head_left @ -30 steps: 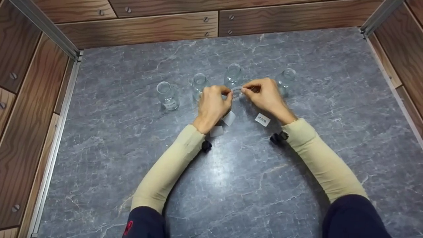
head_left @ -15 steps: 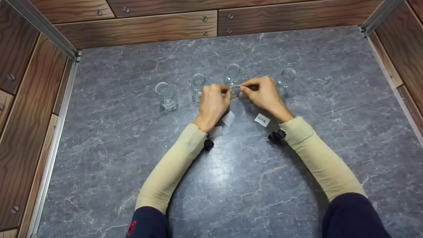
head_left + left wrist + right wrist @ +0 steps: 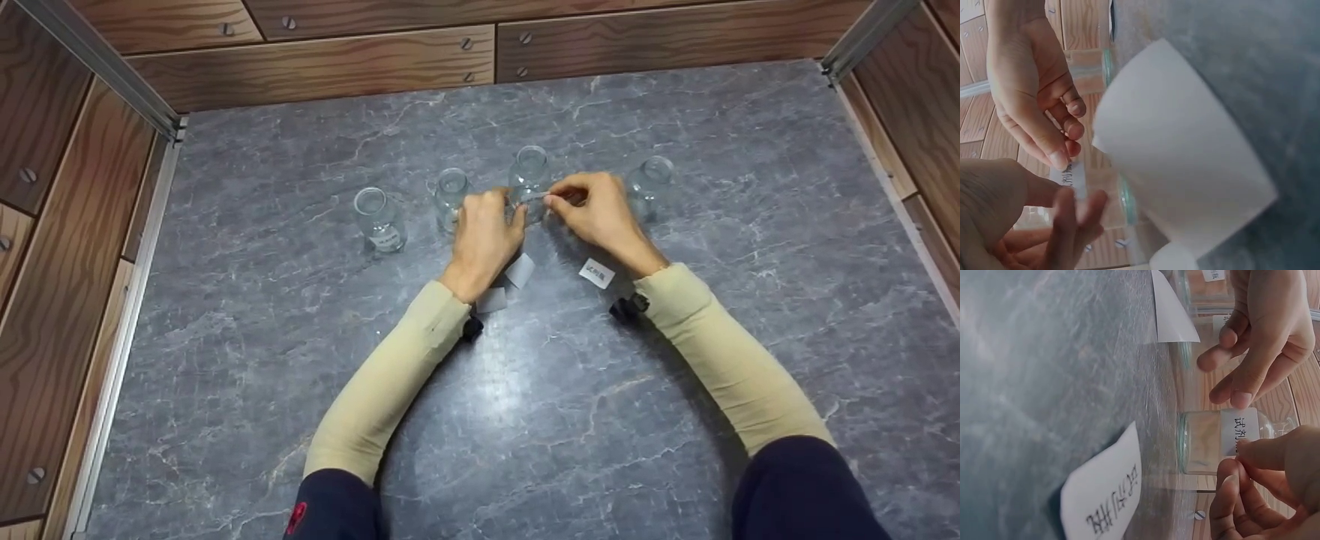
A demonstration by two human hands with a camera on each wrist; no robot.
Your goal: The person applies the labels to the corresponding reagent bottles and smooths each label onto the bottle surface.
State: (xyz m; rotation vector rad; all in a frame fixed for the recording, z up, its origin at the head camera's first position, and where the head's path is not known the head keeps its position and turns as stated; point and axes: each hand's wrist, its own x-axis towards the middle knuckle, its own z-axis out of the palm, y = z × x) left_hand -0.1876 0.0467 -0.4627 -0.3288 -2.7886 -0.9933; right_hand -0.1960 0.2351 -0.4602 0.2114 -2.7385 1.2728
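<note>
Blur is softening the fingertips of the left hand [image 3: 484,236] in its own wrist view, where a white slip [image 3: 1179,146] is covering much of the scene. In the head view, that hand is partly hiding the second glass bottle from the left [image 3: 451,184]. The small label [image 3: 535,196] is showing almost edge-on there; the right wrist view is revealing its dark characters, the last being partly covered by a thumb.

The right hand [image 3: 600,217] is pinching 1 end of the label between thumb and fingertips. The left hand is holding its thumb and index finger apart, fingers loosely bent, the thumb tip pointing at the label's other end; whether it is touching, I cannot tell. The label is hanging in front of the third bottle from the left [image 3: 530,169]; contact with the glass is remaining unclear.
</note>
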